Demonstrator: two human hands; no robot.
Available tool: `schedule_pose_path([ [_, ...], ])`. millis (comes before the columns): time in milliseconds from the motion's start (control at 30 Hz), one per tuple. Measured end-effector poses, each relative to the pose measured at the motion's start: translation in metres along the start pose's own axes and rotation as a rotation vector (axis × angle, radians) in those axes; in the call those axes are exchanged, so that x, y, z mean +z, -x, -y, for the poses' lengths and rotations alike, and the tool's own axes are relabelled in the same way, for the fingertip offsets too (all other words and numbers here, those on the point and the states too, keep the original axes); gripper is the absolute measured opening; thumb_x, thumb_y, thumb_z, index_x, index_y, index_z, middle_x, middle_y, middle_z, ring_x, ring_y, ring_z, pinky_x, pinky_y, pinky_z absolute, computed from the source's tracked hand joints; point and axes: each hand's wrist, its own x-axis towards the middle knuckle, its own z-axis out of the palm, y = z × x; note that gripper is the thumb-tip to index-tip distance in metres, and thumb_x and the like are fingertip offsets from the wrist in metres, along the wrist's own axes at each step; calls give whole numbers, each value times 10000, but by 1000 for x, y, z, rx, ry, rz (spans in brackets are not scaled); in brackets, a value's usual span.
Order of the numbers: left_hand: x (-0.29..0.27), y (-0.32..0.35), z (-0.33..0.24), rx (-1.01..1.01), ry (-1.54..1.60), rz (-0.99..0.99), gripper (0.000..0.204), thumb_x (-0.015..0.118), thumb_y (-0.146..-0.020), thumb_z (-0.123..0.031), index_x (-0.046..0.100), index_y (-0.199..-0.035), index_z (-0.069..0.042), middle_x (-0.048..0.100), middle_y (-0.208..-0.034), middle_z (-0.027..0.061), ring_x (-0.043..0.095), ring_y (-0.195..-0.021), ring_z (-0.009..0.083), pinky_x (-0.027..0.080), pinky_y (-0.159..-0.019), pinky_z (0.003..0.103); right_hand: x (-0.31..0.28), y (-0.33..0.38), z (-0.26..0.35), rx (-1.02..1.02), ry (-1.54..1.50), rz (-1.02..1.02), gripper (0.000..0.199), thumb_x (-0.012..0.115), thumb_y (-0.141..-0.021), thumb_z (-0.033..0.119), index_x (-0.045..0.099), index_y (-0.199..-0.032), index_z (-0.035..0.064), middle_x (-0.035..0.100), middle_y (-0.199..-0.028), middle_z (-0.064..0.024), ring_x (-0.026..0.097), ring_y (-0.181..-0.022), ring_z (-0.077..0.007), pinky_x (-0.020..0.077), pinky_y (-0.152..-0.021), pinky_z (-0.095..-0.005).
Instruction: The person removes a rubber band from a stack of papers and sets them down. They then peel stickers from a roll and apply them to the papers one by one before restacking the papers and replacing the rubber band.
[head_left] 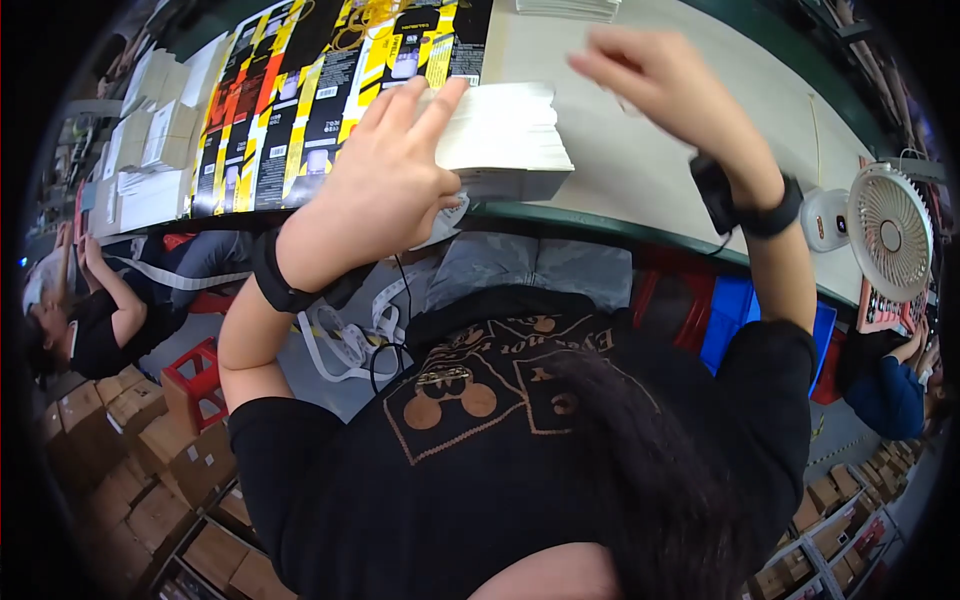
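Note:
My left hand [395, 165] grips the left end of a stack of white papers [505, 130] at the table's near edge. Its fingers lie over the top, and the thumb is bent at the near side. The stack's right ends are uneven. My right hand [665, 90] is raised over the table to the right of the stack, apart from it. Motion blurs its fingers, which seem bent; whether they hold anything cannot be made out. Left of the stack lie printed yellow, black and red card sheets [270, 130], with yellow rubber bands [372, 18] on them.
More white paper bundles [160, 135] stand at the table's left end, and another stack [568, 8] at the far edge. A small white fan [890, 235] is at the right. Below are a blue bin [735, 320] and a red stool [195, 380]. People sit at both sides.

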Motion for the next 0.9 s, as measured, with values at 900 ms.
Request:
schedule_pose_path([
  [900,14,23,17,-19,416,-198,137,693,-595,-180,639,-669,-79,321,-1350,187,255,-1243,423,205,-991,560,81,29,72,-66,274,-145,603,657,-652,183,474,-1221,109,472,-1256,-64,429,-1172,-238,320,-980,-392],
])
